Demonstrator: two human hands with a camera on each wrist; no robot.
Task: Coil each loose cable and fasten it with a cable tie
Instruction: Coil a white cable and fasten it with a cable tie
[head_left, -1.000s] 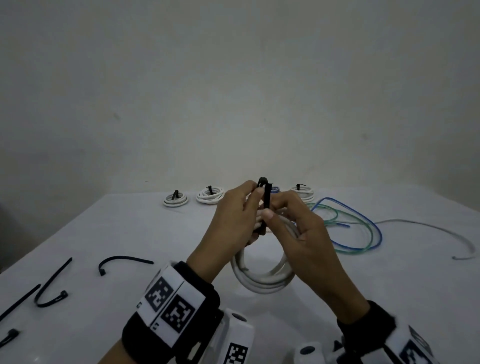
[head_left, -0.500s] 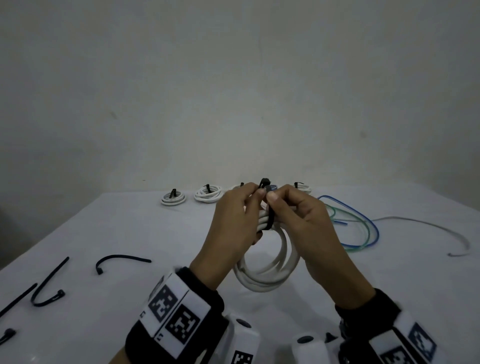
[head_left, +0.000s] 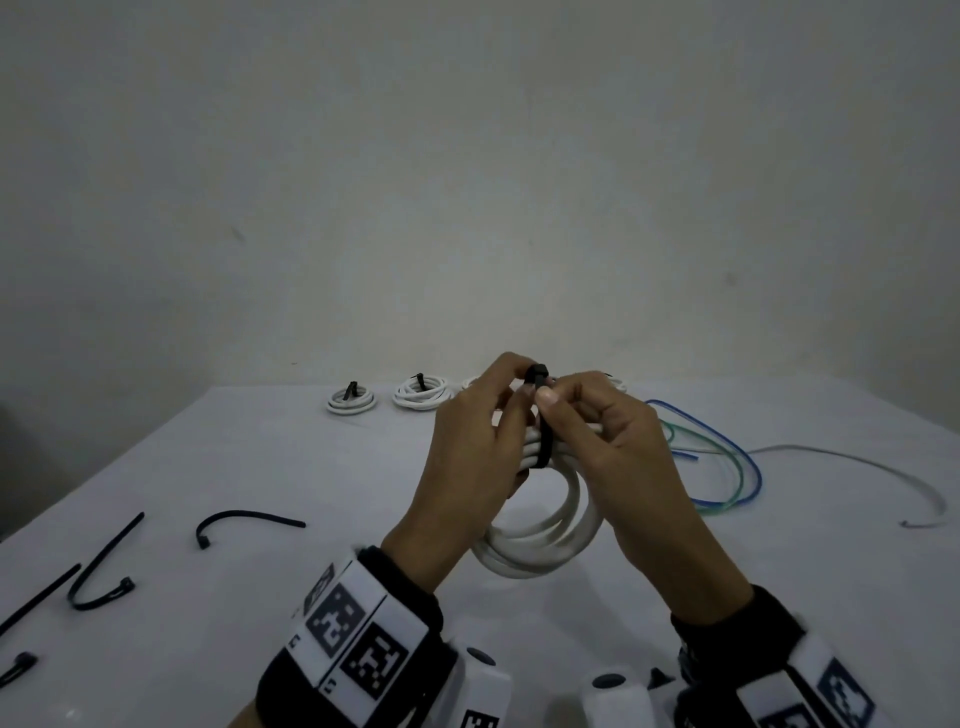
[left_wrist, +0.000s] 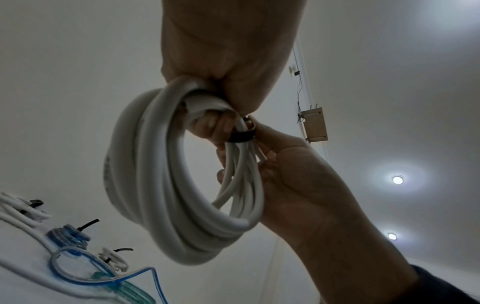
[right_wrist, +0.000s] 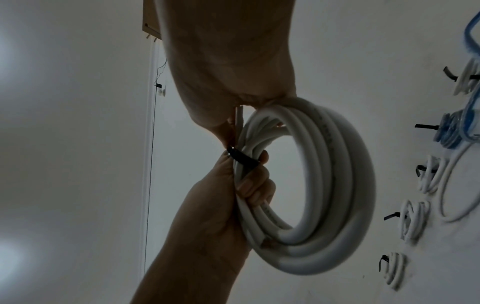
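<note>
**Tie being cinched on white coil, held above table**

Far left on the white table (head_left: 260, 457), loose black cable ties (head_left: 244, 519) are laid out, unused. Along the back edge, small white coils already tied (head_left: 350, 405) are lined up.

At centre, a thick white coiled cable (head_left: 540, 551) is held clear of the table, ring roughly upright, with its bottom hanging toward the person. The left hand (head_left: 467, 452) is curled round the top of the bundle from the left; its fingers (right_wrist: 255, 185) are wrapped through the ring, just below the tie. A black plastic cable tie (head_left: 540, 441) is looped round the strands at the top of the coil, its band running vertically across them, with the head (head_left: 537, 374) sticking up between both thumbs. The right hand (head_left: 608, 441) is closed from the right, thumb and forefinger pinching the tie near its head; the other fingers are curled against the strands.

Key relation: the tie sits directly between the two grips, with both hands touching it and the coil hanging below. The tail's far end is not seen, so the pull direction is judged as up and away from the bundle.

Right: loose blue and green cables (head_left: 727, 467) and a thin grey cable (head_left: 857, 467) are left uncoiled on the table.
</note>
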